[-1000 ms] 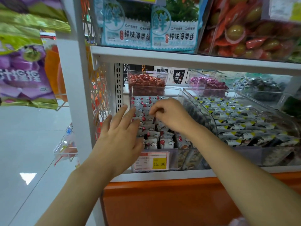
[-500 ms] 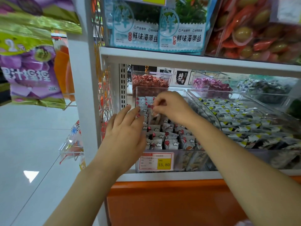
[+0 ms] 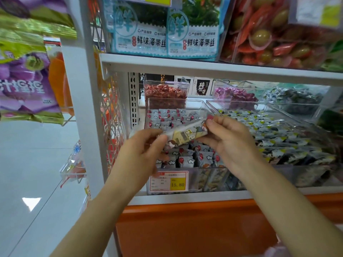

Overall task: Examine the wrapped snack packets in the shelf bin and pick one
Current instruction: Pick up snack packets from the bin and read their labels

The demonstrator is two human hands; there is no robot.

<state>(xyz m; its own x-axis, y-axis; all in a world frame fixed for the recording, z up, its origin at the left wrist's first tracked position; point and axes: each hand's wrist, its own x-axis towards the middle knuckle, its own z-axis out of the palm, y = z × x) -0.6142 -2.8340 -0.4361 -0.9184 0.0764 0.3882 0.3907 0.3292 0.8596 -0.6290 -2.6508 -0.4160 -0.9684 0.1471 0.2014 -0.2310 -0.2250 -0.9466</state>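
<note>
Above the clear plastic shelf bin (image 3: 178, 98), the left grip (image 3: 141, 154) and right grip (image 3: 228, 143) pinch opposite ends of one long printed snack packet (image 3: 185, 135). One looks picked; inspecting it remains.

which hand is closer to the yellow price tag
Left. The left hand is just above the left corner of the price tag; the right hand is higher and off to the tag's right. Both pinch one packet.

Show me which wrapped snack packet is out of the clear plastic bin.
The long grey-and-yellow wrapped packet, pinched at its ends by the left hand and right hand; every other packet lies inside the clear plastic bin.
</note>
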